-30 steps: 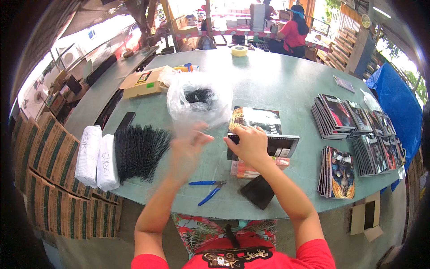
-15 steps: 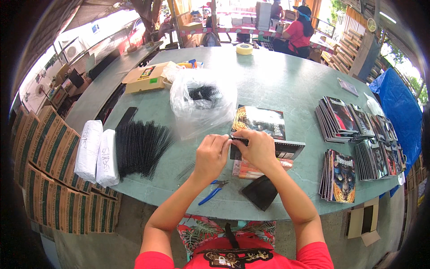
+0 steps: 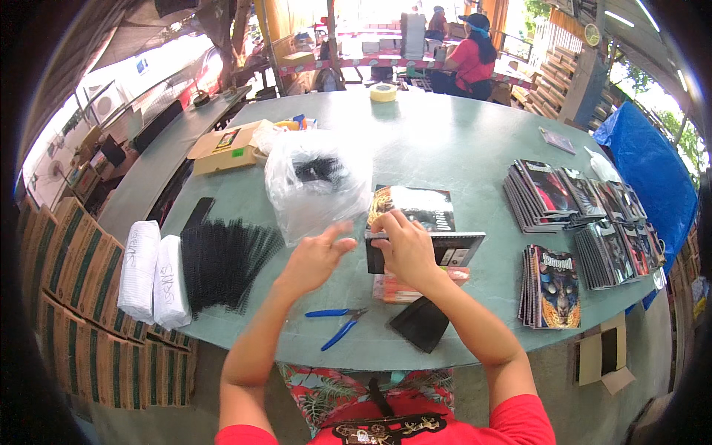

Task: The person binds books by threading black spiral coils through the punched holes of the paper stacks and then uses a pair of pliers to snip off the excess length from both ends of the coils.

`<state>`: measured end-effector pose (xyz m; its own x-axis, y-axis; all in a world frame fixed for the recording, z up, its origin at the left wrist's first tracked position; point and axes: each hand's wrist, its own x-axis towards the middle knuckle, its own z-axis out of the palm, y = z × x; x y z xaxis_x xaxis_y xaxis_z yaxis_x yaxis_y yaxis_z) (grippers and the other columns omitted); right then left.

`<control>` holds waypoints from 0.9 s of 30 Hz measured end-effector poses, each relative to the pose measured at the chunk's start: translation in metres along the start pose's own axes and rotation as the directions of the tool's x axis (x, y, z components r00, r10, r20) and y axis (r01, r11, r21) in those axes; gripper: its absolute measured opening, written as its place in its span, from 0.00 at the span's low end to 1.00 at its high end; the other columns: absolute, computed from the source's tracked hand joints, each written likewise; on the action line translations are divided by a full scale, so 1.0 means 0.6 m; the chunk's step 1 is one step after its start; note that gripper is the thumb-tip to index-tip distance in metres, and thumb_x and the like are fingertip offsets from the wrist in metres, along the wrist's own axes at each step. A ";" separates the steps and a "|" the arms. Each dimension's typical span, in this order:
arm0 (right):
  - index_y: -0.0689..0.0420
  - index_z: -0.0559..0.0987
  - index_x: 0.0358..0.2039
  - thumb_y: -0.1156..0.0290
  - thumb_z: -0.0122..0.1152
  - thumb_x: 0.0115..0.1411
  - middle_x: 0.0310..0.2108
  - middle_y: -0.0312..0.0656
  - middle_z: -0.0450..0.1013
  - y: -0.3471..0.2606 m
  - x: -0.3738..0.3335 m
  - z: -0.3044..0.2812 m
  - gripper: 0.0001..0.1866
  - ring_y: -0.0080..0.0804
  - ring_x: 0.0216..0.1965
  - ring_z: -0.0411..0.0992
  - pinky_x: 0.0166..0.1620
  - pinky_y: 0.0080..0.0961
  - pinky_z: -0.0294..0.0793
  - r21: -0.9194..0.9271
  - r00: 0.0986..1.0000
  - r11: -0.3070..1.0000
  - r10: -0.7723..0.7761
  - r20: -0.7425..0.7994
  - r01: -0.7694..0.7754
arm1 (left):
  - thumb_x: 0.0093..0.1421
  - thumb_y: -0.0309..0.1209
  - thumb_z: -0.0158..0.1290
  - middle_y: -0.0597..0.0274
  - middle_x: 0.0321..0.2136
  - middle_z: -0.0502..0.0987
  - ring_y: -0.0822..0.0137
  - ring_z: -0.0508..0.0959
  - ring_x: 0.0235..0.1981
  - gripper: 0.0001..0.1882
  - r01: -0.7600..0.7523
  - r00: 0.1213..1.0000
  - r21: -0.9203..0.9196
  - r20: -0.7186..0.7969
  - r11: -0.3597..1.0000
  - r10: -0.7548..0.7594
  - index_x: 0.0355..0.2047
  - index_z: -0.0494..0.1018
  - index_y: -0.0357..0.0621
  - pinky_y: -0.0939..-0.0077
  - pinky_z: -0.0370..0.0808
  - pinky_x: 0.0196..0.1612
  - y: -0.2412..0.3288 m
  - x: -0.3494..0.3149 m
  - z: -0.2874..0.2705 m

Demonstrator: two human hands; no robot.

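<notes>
My right hand (image 3: 404, 248) grips the top left corner of a dark notebook (image 3: 466, 251), which stands on its long side with its spine edge up. Apart from it, to the left, my left hand (image 3: 317, 258) hovers with fingers spread and nothing in them. Behind the notebook lies another book (image 3: 426, 202) with a dark picture cover; under its near side is an orange-and-white stack (image 3: 393, 288). Blue-handled cutting pliers (image 3: 337, 314) lie with handles apart near the table edge, beside a black flat piece (image 3: 421, 325). Black spiral binding coils (image 3: 230, 263) spread out at the left.
A clear plastic bag (image 3: 311, 196) holds more black coils. Two white wrapped bundles (image 3: 139, 274) sit at the left edge. Stacks of spiral-bound notebooks (image 3: 552, 285) fill the table's right side. Farther back are a yellow box (image 3: 226, 148), a tape roll (image 3: 383, 93) and a seated person (image 3: 472, 63).
My left hand has let go of the notebook's corner and drawn back to the left, opening. The right hand keeps its hold. The view has shifted slightly.
</notes>
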<state>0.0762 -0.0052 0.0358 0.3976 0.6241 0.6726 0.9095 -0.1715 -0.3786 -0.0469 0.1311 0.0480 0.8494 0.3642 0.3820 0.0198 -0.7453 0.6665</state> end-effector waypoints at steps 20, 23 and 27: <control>0.57 0.71 0.35 0.76 0.56 0.51 0.28 0.45 0.70 0.029 -0.009 0.002 0.10 0.46 0.35 0.68 0.37 0.36 0.68 0.188 0.992 0.980 -0.077 0.097 0.058 | 0.49 0.34 0.55 0.49 0.36 0.72 0.45 0.73 0.39 0.20 -0.164 0.947 0.247 0.309 0.955 0.083 0.41 0.69 0.38 0.57 0.70 0.41 0.055 -0.086 0.181; 0.57 0.71 0.40 0.77 0.58 0.48 0.32 0.45 0.69 -0.003 -0.010 -0.003 0.16 0.46 0.36 0.68 0.40 0.36 0.69 0.142 0.989 0.980 -0.144 0.018 0.140 | 0.50 0.32 0.54 0.42 0.43 0.67 0.43 0.70 0.43 0.23 -0.214 0.935 0.042 0.298 0.976 0.192 0.47 0.66 0.40 0.56 0.68 0.46 0.029 -0.127 0.282; 0.55 0.75 0.40 0.67 0.61 0.49 0.34 0.44 0.73 0.050 -0.024 -0.062 0.16 0.39 0.36 0.71 0.42 0.35 0.66 -0.194 0.992 0.976 0.114 0.048 -0.103 | 0.51 0.29 0.53 0.42 0.42 0.67 0.45 0.69 0.44 0.23 -0.326 0.906 0.009 0.290 0.945 0.309 0.49 0.65 0.45 0.56 0.69 0.44 0.020 -0.112 0.214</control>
<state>0.1021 -0.0475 0.0386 0.4927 0.6363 0.5936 0.8698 -0.3797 -0.3150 -0.0362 0.0259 -0.0521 0.9283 -0.0623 0.3665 -0.2529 -0.8284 0.4998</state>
